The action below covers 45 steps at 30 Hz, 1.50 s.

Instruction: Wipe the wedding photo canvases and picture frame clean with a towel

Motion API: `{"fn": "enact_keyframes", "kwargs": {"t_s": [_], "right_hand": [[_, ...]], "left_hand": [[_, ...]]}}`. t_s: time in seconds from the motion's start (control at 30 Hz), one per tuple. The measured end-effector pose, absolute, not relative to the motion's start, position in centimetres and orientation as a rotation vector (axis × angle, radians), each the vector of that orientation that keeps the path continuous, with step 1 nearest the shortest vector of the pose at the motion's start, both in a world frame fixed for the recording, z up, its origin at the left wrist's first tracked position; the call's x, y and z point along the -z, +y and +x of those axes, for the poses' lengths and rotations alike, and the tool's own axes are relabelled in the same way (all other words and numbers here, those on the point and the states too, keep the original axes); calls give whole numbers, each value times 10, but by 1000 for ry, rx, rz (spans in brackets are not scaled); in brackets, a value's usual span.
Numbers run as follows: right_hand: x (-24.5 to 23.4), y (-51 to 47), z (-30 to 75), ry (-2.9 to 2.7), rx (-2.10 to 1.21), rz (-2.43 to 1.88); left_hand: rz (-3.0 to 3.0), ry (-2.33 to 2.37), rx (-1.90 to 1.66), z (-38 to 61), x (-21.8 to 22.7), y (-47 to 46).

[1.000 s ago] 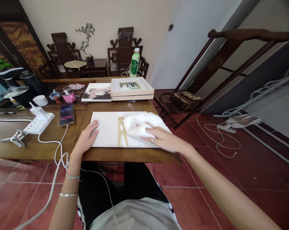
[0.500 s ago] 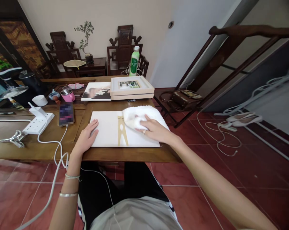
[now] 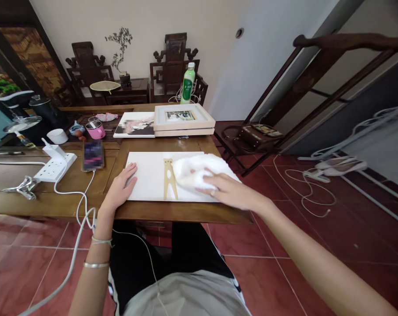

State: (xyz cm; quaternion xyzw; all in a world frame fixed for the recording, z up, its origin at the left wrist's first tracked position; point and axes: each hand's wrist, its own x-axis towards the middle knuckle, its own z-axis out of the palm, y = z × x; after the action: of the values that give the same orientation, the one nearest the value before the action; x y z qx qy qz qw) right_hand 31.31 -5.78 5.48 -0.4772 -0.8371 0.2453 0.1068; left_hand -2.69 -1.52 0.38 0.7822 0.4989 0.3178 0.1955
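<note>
Through the head camera I can't read the tiny label (image 3: pixel 187 89) on the green bottle (image 3: pixel 189 73) beyond the white board (image 3: pixel 148 175). My right hand (image 3: pixel 230 189) holds the white towel (image 3: pixel 197 166) against the board's right part; my left hand (image 3: pixel 121 186) lies flat on its left end, fingers extended.

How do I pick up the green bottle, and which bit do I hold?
Probably best to hold the bottle round its middle, at the label, reaching over the frames from the near side. It stands upright, so your hand could wrap its long, rounded body; the frames in front get in the way lower down.
</note>
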Motion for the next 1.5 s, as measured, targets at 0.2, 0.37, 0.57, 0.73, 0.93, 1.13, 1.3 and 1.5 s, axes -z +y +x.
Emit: {"fn": "enact_keyframes", "kwargs": {"t_s": [0.2, 0.37, 0.57, 0.73, 0.93, 1.13, 1.3, 1.5], "right_hand": [[-40, 17, 269, -2208, -466, -1508], [-27, 3, 233, -2255, -308, -1410], [-38, -78, 233, -2514, -449, -1110], [-61, -101, 250, -2750, -654, -833], [-49, -32, 260, -2561, -715, -1167], [-39, 21, 229, -2344, -514, -1339], [-34, -7, 202, -2458, -300, -1335], [-43, -82, 202, -2542, -465, -1087]], "left_hand": [[2209, 1405, -872, -27, -3, -14], [2236, 1405, -846, -28, -2, -12], [2239, 1403, -834, -27, -1, -13], [2237, 1400, -833, -27, -3, -15], [2235, 1411, -812, -27, -2, -13], [2240, 1406, -805, -28, -2, -12], [2239, 1414, -815, -28, 0, -12], [2249, 1405, -822, -28, -1, -13]]}}
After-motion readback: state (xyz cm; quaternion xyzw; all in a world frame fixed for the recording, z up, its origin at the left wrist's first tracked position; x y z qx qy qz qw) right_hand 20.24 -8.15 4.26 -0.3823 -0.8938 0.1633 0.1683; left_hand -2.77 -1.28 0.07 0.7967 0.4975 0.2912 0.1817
